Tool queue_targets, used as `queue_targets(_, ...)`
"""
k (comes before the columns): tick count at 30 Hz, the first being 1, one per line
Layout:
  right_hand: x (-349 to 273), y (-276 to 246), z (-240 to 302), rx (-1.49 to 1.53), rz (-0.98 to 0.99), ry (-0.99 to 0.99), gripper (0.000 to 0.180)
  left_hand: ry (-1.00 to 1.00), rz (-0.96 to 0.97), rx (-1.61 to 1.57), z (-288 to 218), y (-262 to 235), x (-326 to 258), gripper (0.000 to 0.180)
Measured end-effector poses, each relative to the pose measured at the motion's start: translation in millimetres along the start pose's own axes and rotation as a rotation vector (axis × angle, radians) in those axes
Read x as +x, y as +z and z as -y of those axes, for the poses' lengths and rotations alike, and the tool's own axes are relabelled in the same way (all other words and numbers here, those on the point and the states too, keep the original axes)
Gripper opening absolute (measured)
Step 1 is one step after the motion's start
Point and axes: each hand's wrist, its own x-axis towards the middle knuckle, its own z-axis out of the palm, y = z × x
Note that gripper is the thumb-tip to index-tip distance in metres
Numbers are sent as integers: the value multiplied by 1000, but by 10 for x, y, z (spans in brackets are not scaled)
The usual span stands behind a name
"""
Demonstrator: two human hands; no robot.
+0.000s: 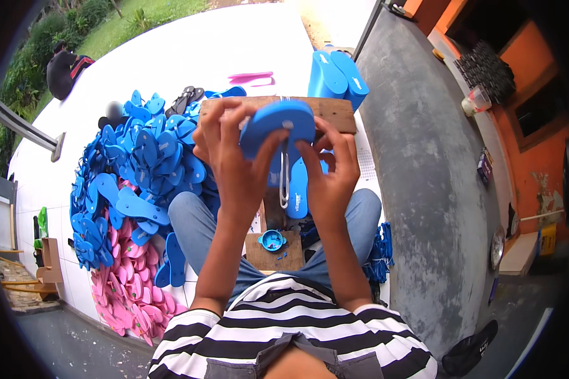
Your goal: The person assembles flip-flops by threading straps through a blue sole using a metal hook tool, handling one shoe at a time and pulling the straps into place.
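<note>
A blue flip-flop sole (278, 120) is raised in front of me, over a wooden bench. My left hand (234, 148) grips its left side, thumb pressed on the near face. On the other side my right hand (330, 169) closes round the edge, thumb also against the foam. A narrow silver metal tool (284, 183), shaped like a long loop, hangs below the sole's middle between my thumbs; how it is fixed I cannot tell. Another blue sole (299, 192) stands just below, partly hidden by my right hand.
The wooden bench (342, 115) lies across the front. A small blue bowl (272, 240) sits on a board between my legs. Blue flip-flops (148, 148) and pink ones (129, 287) are heaped at left. Stacked blue soles (329, 79) stand behind the bench. A person (63, 72) sits far left.
</note>
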Motion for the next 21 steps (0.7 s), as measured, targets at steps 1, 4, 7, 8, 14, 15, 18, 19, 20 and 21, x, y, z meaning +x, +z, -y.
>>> queue_targets(1, -33, 28, -17, 17, -21, 19, 37, 6, -52, 51, 27, 69, 44, 61)
queue_targets(4, -54, 30, -39, 109, -77, 90, 34, 20, -77, -25, 94, 76, 24, 65)
queue_targets(7, -235, 81, -697, 106, -142, -11, 26, 21, -147, -88, 124, 53, -89, 64)
queue_targets(8, -359, 86, -941, 5, -167, -37, 24, 43, -188, -129, 201, 57, -176, 63)
queue_targets(14, -1342, 34, -2367, -917, 101, 593, 98, -231, 8, -143, 461, 36, -1321, 44)
queue_targets(15, -1474, 39, -2475, -996, 154, 625, 101, -312, 58, -173, 482, 86, -1539, 42)
queue_targets(18, -1623, 9, -2624, -1092, 237, 703, 106, -470, 252, -181, 518, 247, -2041, 39)
queue_targets(19, -1611, -35, -2634, -1081, 253, 718, 105, -515, 290, -212, 487, 279, -2128, 38)
queue_targets(20, -1597, -78, -2644, -1071, 267, 734, 104, -533, 334, -249, 480, 312, -2189, 36)
queue_targets(21, -1576, -121, -2657, -1003, 222, 750, 102, -538, 385, -259, 497, 353, -2226, 36)
